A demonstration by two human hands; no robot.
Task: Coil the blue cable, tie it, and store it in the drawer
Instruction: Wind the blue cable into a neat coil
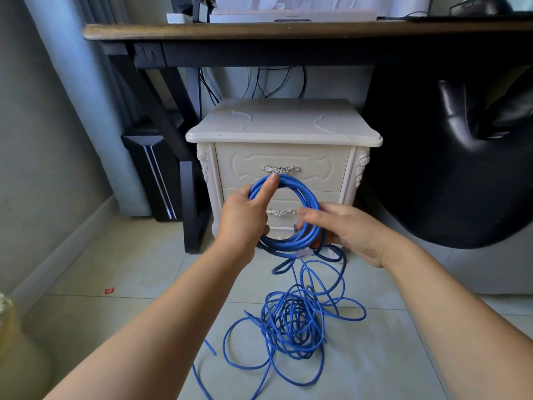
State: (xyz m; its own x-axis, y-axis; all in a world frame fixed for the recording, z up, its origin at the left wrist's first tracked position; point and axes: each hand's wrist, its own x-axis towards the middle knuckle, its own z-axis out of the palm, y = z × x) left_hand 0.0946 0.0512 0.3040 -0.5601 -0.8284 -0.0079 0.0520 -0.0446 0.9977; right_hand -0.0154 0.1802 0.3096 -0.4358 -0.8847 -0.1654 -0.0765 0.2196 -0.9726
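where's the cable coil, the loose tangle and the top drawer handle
cable coil [307,196]: head view, upper right arc of the loops
loose tangle [291,321]: head view, dense middle on the floor
top drawer handle [281,169]: head view, its centre

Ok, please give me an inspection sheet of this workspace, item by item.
Surface: pale tiled floor, no spills seen.
Job's things: thin blue cable, partly coiled in both hands, rest tangled on the floor; cream two-drawer nightstand, drawers closed; two thin pale strips, perhaps ties, on its top.
Clutter: small red scrap on the floor.
Grippers: left hand and right hand both grip the coil.
Cables: dark cords hang behind the nightstand.
Surroundings: dark wooden desk, black padded chair, black computer tower.
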